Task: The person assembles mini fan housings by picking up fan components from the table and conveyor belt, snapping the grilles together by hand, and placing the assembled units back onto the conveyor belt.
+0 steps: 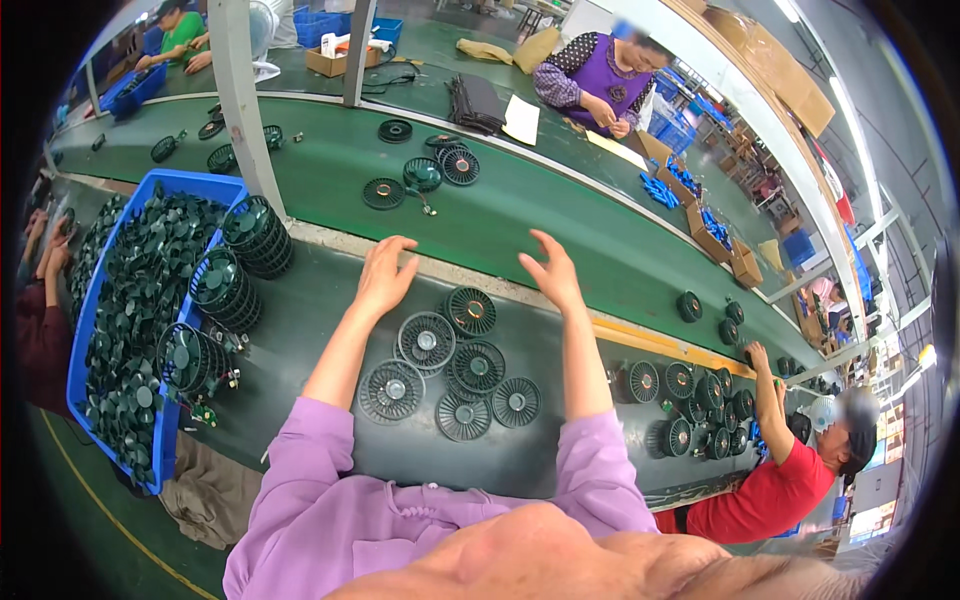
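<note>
My left hand is held over the pale edge strip between table and conveyor, its fingers loosely apart and nothing in it. To its right my right hand reaches out the same way, thumb and forefinger spread, also holding nothing. Between my forearms several round dark fan grilles lie on the table, some overlapping. Just beyond my hands, on the green belt, rests a dark fan housing with a small wired circuit board hanging off it. Slotted round covers lie around it.
At left stands a blue crate heaped with small dark discs. Stacked grilles and wired boards sit beside it. A post rises at the belt. A co-worker in red handles fan parts at right; another in purple sits opposite.
</note>
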Demonstrator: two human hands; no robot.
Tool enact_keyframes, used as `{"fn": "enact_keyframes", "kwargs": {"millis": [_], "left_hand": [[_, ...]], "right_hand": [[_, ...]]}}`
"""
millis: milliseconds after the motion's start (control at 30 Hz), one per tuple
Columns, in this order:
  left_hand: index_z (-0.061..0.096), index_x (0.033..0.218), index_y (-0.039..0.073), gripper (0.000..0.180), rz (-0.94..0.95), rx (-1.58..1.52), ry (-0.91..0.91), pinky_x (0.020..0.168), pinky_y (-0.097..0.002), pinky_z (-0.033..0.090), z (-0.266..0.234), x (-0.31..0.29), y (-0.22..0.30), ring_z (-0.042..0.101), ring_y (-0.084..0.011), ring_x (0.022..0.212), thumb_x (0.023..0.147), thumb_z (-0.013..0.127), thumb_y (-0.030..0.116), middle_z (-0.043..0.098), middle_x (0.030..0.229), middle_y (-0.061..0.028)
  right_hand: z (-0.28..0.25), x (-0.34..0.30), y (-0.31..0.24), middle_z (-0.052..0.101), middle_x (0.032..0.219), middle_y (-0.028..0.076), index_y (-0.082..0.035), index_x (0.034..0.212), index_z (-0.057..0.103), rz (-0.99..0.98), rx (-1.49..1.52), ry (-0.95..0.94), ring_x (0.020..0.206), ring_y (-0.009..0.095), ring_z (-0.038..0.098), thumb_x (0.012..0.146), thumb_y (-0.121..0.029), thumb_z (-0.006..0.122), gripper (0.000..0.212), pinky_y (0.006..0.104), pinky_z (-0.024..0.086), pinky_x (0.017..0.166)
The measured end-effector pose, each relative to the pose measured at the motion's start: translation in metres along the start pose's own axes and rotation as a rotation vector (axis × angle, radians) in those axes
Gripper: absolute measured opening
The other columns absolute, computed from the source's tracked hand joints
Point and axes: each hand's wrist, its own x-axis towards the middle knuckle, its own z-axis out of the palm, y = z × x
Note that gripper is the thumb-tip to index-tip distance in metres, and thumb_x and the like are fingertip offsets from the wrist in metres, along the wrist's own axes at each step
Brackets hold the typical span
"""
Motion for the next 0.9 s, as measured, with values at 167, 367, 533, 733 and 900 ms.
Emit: {"fn": "enact_keyframes", "kwargs": {"millis": [167, 367, 533, 733, 900], "left_hand": [[0.052, 0.122, 0.007, 0.04, 0.058, 0.134, 0.341, 0.1, -0.045, 0.037, 0.01, 0.011, -0.045, 0.044, -0.0378, 0.12, 0.084, 0.063, 0.014, 0.047, 0.13, -0.0193], [0.051, 0.123, 0.004, 0.041, 0.051, 0.202, 0.308, 0.1, -0.045, 0.038, 0.006, 0.056, -0.059, 0.044, -0.0379, 0.12, 0.086, 0.063, 0.019, 0.046, 0.13, -0.0193], [0.055, 0.119, -0.002, 0.046, 0.108, 0.208, 0.264, 0.096, -0.0472, 0.041, 0.032, 0.144, -0.044, 0.049, -0.0367, 0.117, 0.089, 0.06, 0.032, 0.055, 0.124, -0.0192], [0.062, 0.107, 0.004, 0.041, -0.103, 0.416, 0.154, 0.087, -0.0487, 0.044, 0.063, 0.179, -0.081, 0.057, -0.0339, 0.104, 0.08, 0.066, 0.035, 0.065, 0.105, -0.0138], [0.061, 0.097, 0.009, 0.023, -0.141, 0.37, 0.064, 0.079, -0.0473, 0.046, 0.073, 0.18, -0.078, 0.062, -0.0327, 0.092, 0.081, 0.064, 0.026, 0.067, 0.092, -0.012]], "right_hand": [[0.061, 0.116, 0.007, 0.055, 0.123, 0.024, -0.006, 0.134, 0.045, 0.009, -0.01, -0.131, 0.111, 0.038, 0.057, 0.079, -0.042, 0.07, 0.071, 0.0427, 0.047, 0.093], [0.133, 0.241, 0.018, 0.052, 0.129, 0.022, -0.012, 0.138, 0.04, 0.055, -0.287, -0.069, 0.121, 0.037, 0.049, 0.076, -0.051, 0.07, 0.079, 0.0422, 0.043, 0.099], [0.129, 0.305, 0.069, 0.057, 0.123, 0.026, -0.007, 0.133, 0.048, 0.059, -0.179, 0.171, 0.117, 0.04, 0.053, 0.08, -0.064, 0.058, 0.078, 0.0459, 0.043, 0.097], [0.154, 0.296, 0.056, 0.058, 0.128, 0.013, -0.023, 0.134, 0.049, 0.181, -0.255, -0.213, 0.12, 0.034, 0.053, 0.064, -0.065, 0.068, 0.084, 0.0485, 0.036, 0.103], [0.126, 0.275, 0.074, 0.065, 0.106, 0.014, -0.011, 0.123, 0.057, 0.12, 0.121, -0.338, 0.096, 0.023, 0.062, 0.066, -0.043, 0.08, 0.07, 0.034, 0.049, 0.083]]}}
